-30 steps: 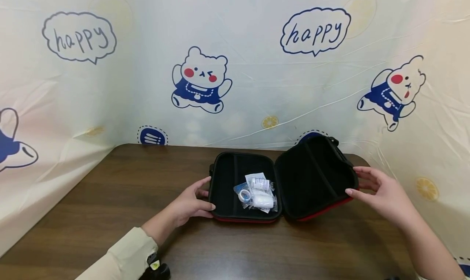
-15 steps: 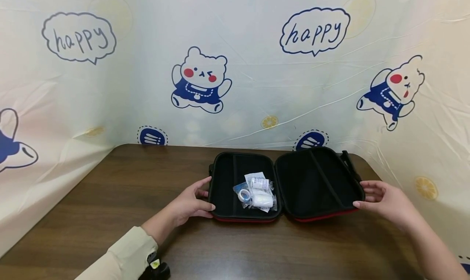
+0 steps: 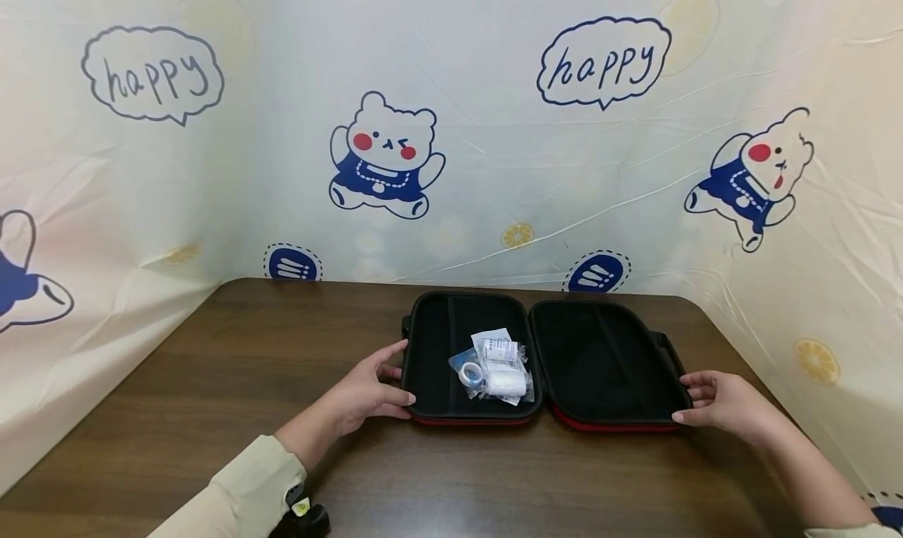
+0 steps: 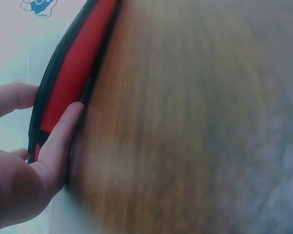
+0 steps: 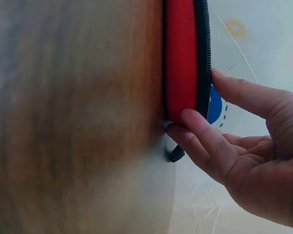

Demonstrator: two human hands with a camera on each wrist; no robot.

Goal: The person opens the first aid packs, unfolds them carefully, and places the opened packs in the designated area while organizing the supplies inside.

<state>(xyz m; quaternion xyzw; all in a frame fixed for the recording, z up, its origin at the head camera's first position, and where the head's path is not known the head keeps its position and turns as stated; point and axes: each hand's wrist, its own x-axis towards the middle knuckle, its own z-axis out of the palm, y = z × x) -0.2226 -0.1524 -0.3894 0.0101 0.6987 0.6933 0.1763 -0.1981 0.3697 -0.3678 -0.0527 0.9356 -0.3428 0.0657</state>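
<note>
A zip case (image 3: 600,365), black inside and red outside, lies spread wide on the table with both halves facing up. Clear-wrapped first-aid supplies (image 3: 497,369), among them white rolls and a small tape roll, sit in its left half. My left hand (image 3: 360,393) holds that half by its left side near the front corner. In the left wrist view, fingers rest along the red wall and zip edge. At the lid's front right corner, my right hand (image 3: 734,405) pinches the rim; the right wrist view shows the thumb and fingers on either side of the red wall (image 5: 181,58).
The brown wooden table (image 3: 212,381) extends around the case. A pale curtain (image 3: 480,169) with bear drawings hangs behind and along both sides. A black strap (image 3: 669,351) sticks out at the lid's right side, and a black wrist device (image 3: 303,518) is by the left sleeve.
My right hand has lowered the case's right half from a raised tilt down toward the table, moving slightly forward to the near edge. The left hand and the supplies have stayed in place.
</note>
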